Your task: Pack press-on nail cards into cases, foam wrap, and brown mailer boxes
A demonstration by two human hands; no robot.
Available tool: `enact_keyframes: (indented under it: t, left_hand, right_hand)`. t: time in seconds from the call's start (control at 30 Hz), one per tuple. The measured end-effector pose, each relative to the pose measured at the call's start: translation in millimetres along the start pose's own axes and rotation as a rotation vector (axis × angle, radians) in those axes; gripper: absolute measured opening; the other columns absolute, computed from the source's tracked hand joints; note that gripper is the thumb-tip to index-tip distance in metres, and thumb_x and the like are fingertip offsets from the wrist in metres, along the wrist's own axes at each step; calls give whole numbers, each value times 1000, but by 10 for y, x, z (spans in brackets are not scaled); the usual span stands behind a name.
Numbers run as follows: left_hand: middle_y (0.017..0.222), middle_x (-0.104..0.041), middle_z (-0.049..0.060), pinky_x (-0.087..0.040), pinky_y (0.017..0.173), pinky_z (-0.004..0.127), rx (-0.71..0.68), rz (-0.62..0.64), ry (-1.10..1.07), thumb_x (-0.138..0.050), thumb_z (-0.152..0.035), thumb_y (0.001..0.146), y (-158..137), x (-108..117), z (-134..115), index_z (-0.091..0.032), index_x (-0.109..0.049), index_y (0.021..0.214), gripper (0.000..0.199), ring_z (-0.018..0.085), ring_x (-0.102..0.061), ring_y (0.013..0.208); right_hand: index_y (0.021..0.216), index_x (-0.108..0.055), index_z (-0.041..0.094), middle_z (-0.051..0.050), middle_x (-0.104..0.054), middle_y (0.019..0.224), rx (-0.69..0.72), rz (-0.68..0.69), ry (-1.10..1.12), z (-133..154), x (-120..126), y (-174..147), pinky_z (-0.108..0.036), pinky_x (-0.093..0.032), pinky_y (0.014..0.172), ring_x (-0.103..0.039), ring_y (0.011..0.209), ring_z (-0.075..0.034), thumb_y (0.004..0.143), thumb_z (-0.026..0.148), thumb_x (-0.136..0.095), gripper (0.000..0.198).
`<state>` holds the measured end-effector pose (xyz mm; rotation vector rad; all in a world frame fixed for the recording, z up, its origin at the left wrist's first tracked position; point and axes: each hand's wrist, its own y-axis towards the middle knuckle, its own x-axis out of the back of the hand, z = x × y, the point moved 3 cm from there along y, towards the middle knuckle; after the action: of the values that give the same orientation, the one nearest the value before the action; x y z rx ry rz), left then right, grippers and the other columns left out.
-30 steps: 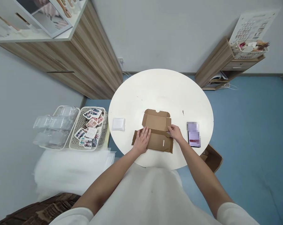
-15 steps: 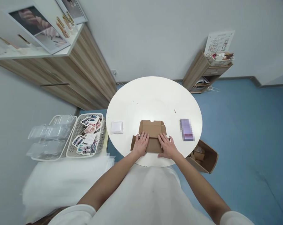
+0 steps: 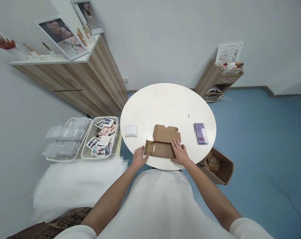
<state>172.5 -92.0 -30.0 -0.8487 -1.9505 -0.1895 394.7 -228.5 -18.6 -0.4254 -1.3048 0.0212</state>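
Note:
A brown cardboard box (image 3: pixel 162 150), unfolded with its lid flap laid back, rests on the white round table (image 3: pixel 169 103). My left hand (image 3: pixel 139 157) is at the box's left end, its fingers against the raised side flap; whether they pinch it is hard to make out. At the other end my right hand (image 3: pixel 179 153) lies over the right side with fingers stretched out. A small white packet (image 3: pixel 131 130) sits to the left of the box. Off to the right lies a purple pack (image 3: pixel 200 134), partly blurred out.
Left of the table stand a white basket (image 3: pixel 112 146) of nail sets on cards and another basket (image 3: pixel 63 160) holding clear plastic packs. White plastic sheets (image 3: pixel 75 186) are stacked below them. An open cardboard carton (image 3: pixel 225 169) is on the floor at right.
My left hand has slid off the box's middle to its left end, where the side flap now stands up. My right hand stays on the right side. The view has shifted slightly.

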Motion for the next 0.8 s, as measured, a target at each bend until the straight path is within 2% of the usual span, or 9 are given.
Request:
enact_keyframes:
  t: [0.07,0.13,0.23,0.3,0.4,0.57,0.7,0.8]
  left_hand:
    - [114,-54,9,-40,89,33,-6,-10,-99,-54,-25,72,27,-33,-27,-15,-36,124,56,20,-52,103]
    - [108,-56,9,-45,81,30,50,-23,-192,-53,-24,74,61,-54,-76,-14,-38,123,52,16,-56,91]
    - [100,-58,9,-46,75,28,150,-46,-256,-51,-27,76,100,-50,-141,-11,-41,120,48,14,-57,79]
    - [98,-57,8,-46,74,27,168,-44,-269,-51,-28,76,111,-38,-190,-11,-46,117,45,13,-57,76]
    - [99,-57,8,-46,74,27,133,-23,-299,-52,-30,75,99,-42,-297,-13,-49,114,42,13,-57,77]
    - [114,-50,12,-45,78,30,86,-9,-290,-58,-44,69,52,-86,-464,-15,-40,122,62,20,-54,97]
    - [105,-56,11,-45,75,30,117,13,-238,-46,-33,80,85,-78,-437,-13,-44,115,41,19,-56,92]
    - [96,-60,8,-44,72,28,142,55,-172,-46,-22,78,120,-56,-362,-14,-49,105,28,18,-57,86]
  right_hand:
    - [139,3,19,-11,-3,147,-7,-7,5,43,-22,-7,-49,-12,100,1,134,-28,61,42,-63,105]
    - [139,5,19,-11,-3,147,-17,-15,10,78,-37,-9,-47,-13,100,1,134,-27,60,41,-63,106]
    - [138,6,19,-11,-5,147,-34,-22,13,111,-49,-8,-46,-14,100,1,134,-27,59,39,-65,108]
    - [138,5,19,-11,-6,146,-40,-18,16,127,-58,-4,-45,-15,100,1,134,-26,58,37,-67,110]
    - [138,5,20,-10,-7,146,-40,-15,25,160,-73,6,-45,-16,100,0,134,-27,57,36,-67,110]
    - [138,5,20,-11,-7,146,-41,-42,24,223,-82,10,-47,-15,100,-1,134,-28,56,37,-67,111]
    - [138,6,18,-13,-6,146,-22,0,2,240,-88,-5,-49,-13,100,3,133,-29,52,44,-69,117]
    - [138,8,16,-15,-4,146,24,44,-9,244,-78,-25,-50,-11,100,7,133,-30,49,52,-68,122]
